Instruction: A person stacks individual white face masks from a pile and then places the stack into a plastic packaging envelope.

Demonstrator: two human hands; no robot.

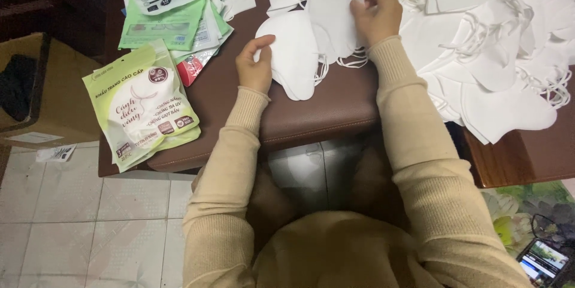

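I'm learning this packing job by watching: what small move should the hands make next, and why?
Probably lay the raised mask in the right hand onto the small stack that the left hand steadies, since the stack lies just below it.

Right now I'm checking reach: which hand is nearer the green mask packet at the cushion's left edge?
The left hand. It rests on a small stack of white masks, just right of the green packet. The right hand is farther right, holding up one white mask.
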